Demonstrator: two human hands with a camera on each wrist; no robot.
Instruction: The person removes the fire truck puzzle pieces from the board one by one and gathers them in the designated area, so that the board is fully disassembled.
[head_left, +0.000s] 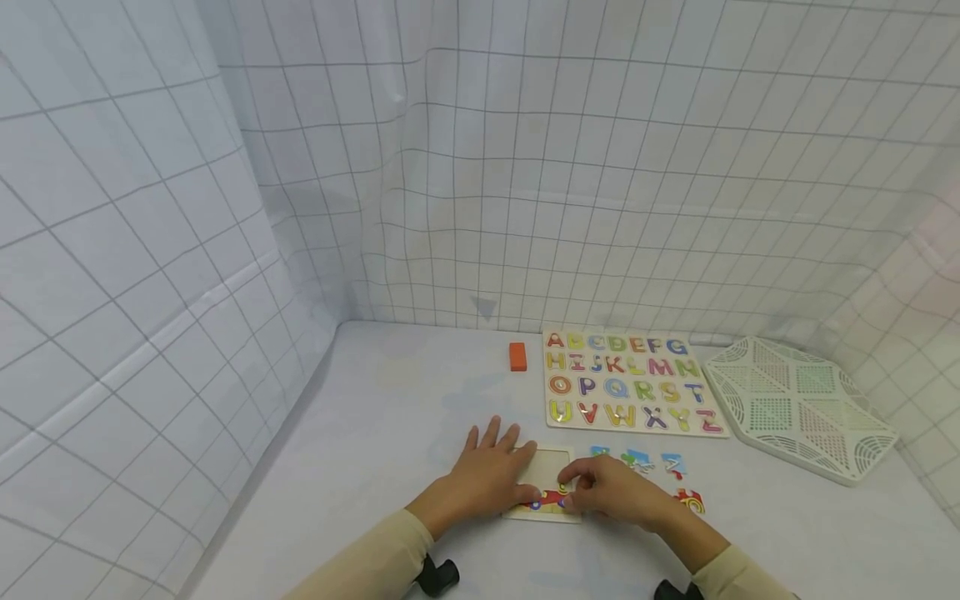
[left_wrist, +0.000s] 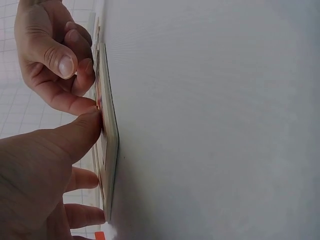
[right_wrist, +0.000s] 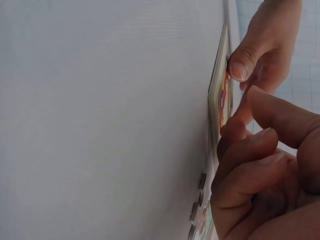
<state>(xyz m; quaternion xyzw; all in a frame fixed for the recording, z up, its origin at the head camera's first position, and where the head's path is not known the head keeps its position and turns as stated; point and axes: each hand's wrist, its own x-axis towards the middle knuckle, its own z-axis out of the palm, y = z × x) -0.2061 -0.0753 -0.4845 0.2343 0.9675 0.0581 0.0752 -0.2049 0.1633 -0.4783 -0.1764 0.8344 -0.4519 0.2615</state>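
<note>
A small wooden puzzle board (head_left: 550, 463) lies on the table with red car-picture pieces (head_left: 553, 497) fitted along its near part; the rest of its recess is bare wood. My left hand (head_left: 483, 478) lies spread over the board's left side, its thumb pressing the red pieces. From the right, my right hand (head_left: 618, 492) touches the pieces with its index fingertip. In the left wrist view the right thumb (left_wrist: 65, 65) stands apart from that finger, and the other fingers are curled. The board's edge (left_wrist: 111, 120) shows side-on, its picture mostly hidden.
Loose blue puzzle pieces (head_left: 637, 460) and a red one (head_left: 691, 500) lie right of the board. Behind are an alphabet board (head_left: 626, 375), an orange block (head_left: 517, 357) and a white perforated tray (head_left: 802, 408). Gridded white cloth (head_left: 525, 208) encloses the table.
</note>
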